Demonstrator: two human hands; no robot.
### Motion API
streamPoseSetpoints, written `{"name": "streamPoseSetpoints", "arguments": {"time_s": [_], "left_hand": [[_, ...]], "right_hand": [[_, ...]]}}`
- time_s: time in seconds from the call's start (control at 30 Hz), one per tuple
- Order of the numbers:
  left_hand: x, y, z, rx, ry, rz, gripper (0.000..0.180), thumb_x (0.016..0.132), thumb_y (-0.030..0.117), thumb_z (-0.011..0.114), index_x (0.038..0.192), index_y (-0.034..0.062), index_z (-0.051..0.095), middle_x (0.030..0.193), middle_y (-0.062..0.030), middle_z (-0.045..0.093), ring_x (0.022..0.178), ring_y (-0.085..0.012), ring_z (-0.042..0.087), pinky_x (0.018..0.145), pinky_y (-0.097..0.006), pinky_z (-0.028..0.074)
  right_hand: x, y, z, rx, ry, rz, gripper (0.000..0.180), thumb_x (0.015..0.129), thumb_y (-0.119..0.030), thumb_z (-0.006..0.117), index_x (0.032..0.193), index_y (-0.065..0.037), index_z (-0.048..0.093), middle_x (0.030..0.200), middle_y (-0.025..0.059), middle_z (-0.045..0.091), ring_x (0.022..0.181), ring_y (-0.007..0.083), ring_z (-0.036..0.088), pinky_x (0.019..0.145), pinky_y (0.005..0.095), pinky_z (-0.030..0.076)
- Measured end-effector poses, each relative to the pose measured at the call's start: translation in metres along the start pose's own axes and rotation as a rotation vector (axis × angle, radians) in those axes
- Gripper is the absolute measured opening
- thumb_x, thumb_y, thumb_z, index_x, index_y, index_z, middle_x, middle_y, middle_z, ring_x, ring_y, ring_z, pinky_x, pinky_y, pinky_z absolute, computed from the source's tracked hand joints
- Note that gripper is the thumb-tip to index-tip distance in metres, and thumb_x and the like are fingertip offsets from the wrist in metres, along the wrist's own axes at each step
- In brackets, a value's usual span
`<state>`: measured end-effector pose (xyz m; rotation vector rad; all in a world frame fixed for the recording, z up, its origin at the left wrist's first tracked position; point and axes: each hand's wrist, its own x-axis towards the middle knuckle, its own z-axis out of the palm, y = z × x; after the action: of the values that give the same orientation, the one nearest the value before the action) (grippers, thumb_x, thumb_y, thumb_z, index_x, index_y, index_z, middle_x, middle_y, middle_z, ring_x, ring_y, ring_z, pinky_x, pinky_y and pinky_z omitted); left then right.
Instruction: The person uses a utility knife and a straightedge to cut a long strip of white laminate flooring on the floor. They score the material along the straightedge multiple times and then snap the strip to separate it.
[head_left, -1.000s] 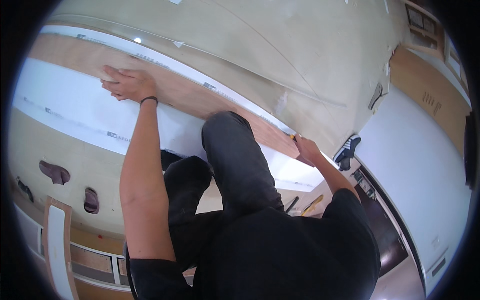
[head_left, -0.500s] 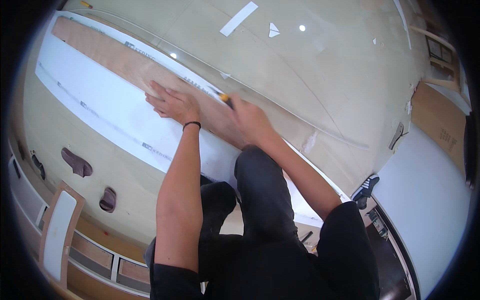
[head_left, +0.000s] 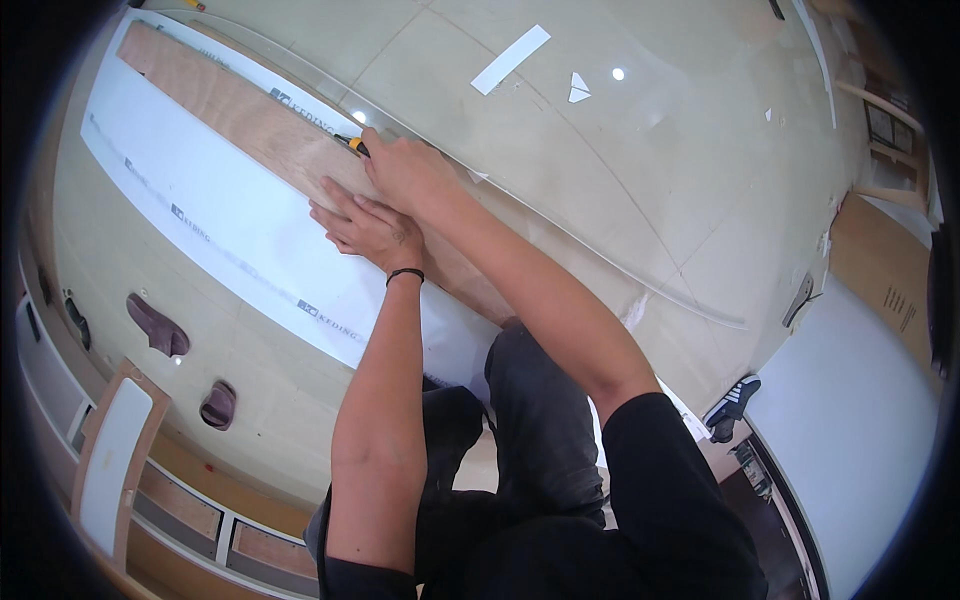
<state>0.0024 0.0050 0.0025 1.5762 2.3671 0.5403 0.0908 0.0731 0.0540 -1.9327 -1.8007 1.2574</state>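
Right hand (head_left: 412, 178): grasping yellow-black knife (head_left: 357, 147) at its 10 o'clock | left hand (head_left: 368, 228): spread flat on wooden board (head_left: 235, 105), extending toward 10 o'clock

Head camera: left one of a side-by-side fisheye pair, worn on the person's head; picture upright, unmirrored.
Aim: steeply down, over the black shirt (head_left: 665, 485) and dark trousers (head_left: 545, 410) along the lower edge.
Mid-frame: left hand (head_left: 372, 232) and right hand (head_left: 410, 172), at middle distance; forearms (head_left: 378, 430) entering from below, nearer the lens.
Floor (head_left: 430, 75): seen from above across the upper middle, farther off than the hands.
Rim: black, curved at both sides; edges of the cabinet frame (head_left: 175, 532) at lower left bend.
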Motion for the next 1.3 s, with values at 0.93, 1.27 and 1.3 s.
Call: {"name": "streamPoseSetpoints", "arguments": {"time_s": [0.93, 1.27, 1.3], "left_hand": [[-0.001, -0.007, 0.008, -0.026, 0.101, 0.089, 0.051, 0.103, 0.026, 0.032, 0.152, 0.0118, 0.032, 0.15, -0.0359, 0.023, 0.14, -0.049, 0.023, 0.11, -0.058, 0.019], [-0.001, -0.002, 0.004, -0.01, 0.08, 0.033, 0.052, 0.103, 0.028, 0.032, 0.152, 0.0129, 0.032, 0.15, -0.0351, 0.024, 0.14, -0.0491, 0.025, 0.111, -0.058, 0.02], [-0.001, -0.001, 0.004, -0.018, 0.082, 0.026, 0.052, 0.103, 0.028, 0.032, 0.152, 0.0131, 0.032, 0.151, -0.0348, 0.025, 0.14, -0.0491, 0.025, 0.111, -0.058, 0.02]], "right_hand": [[-0.185, 0.084, -0.007, -0.211, -0.224, 0.194, 0.018, 0.094, -0.013, 0.048, 0.109, -0.003, 0.048, 0.081, 0.0215, 0.068, 0.075, 0.0402, 0.068, 0.064, 0.0515, 0.054], [-0.309, 0.143, -0.004, -0.187, -0.316, 0.354, 0.022, 0.099, -0.022, 0.047, 0.114, -0.005, 0.046, 0.079, 0.0227, 0.067, 0.076, 0.0412, 0.068, 0.065, 0.0526, 0.053], [-0.322, 0.152, -0.006, -0.201, -0.333, 0.378, 0.023, 0.099, -0.023, 0.047, 0.114, -0.006, 0.046, 0.079, 0.0228, 0.067, 0.076, 0.0413, 0.067, 0.065, 0.0527, 0.053]]}}
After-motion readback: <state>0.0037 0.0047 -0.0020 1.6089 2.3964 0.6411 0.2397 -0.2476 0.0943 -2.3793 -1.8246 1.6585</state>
